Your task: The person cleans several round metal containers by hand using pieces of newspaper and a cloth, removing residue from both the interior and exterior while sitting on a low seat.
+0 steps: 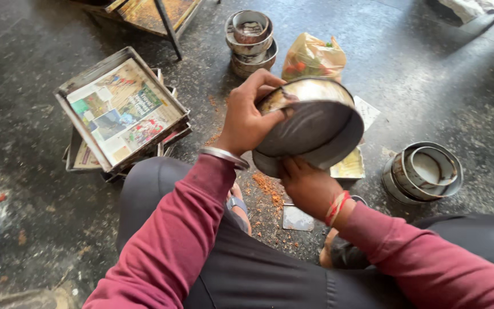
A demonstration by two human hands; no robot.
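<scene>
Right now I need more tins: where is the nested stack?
In the head view, the nested round tins sit on the floor at right, beside the right hand.

right hand fingers hidden behind round tin | tin's inside unseen

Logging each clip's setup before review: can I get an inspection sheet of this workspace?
Surface: dark speckled floor, orange crumbs scattered near the knees.
Job's things: round metal tin, tilted, held by both hands.
Clutter: stacked rectangular trays lined with printed paper at left; stacked round tins at top; nested round tins at right; plastic bag behind the held tin.
Grippers: left hand grips the tin's rim; right hand supports it from below.
Cables: nothing seen.
Surroundings: metal stand leg at top.
</scene>
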